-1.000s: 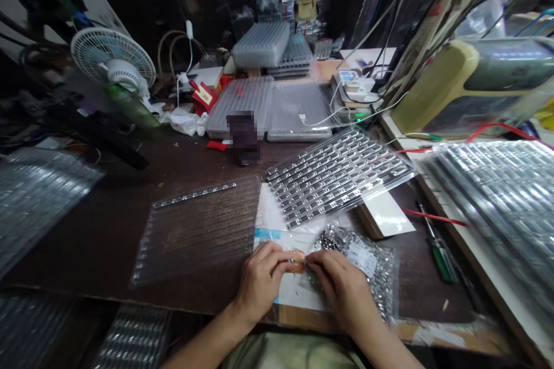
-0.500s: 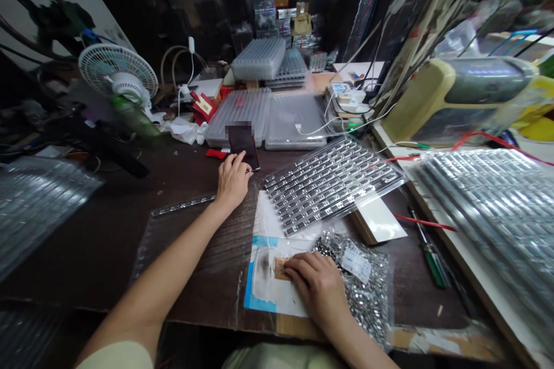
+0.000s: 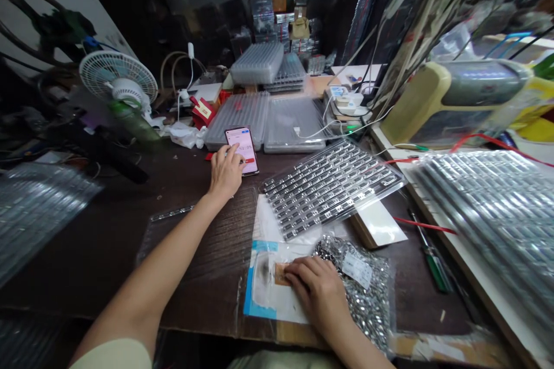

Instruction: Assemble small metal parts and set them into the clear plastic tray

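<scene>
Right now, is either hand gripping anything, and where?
Nothing clearly: the left hand only touches the lit screen of a flat-lying smartphone; the right hand rests its fingertips on a small tan piece; a pinch cannot be told.

The left hand has moved away from the right hand and now sits at eleven o'clock from it, one fingertip on the phone. The phone's screen, dark a moment ago, now glows pink and white. The right hand, which worked beside the left before, now lies alone over the tan patch.
</scene>
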Tool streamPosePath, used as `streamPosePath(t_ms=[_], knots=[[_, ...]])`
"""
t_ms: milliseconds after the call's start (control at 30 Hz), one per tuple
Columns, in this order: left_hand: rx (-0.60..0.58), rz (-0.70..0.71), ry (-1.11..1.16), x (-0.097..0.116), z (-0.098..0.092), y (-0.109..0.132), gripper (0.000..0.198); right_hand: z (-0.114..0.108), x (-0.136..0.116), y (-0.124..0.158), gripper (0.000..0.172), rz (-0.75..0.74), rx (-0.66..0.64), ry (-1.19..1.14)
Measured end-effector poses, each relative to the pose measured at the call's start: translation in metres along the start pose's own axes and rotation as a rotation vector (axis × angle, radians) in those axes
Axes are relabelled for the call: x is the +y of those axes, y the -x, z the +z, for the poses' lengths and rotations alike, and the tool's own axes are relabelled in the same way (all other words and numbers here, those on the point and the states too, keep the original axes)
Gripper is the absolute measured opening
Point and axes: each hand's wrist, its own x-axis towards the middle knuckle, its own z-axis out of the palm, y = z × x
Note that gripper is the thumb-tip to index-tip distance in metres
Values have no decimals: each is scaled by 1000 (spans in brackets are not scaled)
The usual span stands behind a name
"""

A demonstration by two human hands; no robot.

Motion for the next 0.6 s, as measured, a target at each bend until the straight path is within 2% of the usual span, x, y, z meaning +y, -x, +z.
streamPosePath(t_ms=[133, 267, 433, 600], knots=[[36, -10, 18, -3, -11, -9, 10, 0, 0, 0, 17, 9, 6, -21], [38, -47, 65, 3, -25, 6, 10, -1, 2, 0, 18, 2, 19, -52], [-40, -87, 395, 24, -44, 65, 14, -1, 3, 3, 16, 50, 5, -77], [-162, -219, 709, 51, -55, 127, 16, -2, -1, 1, 17, 34, -41, 29]])
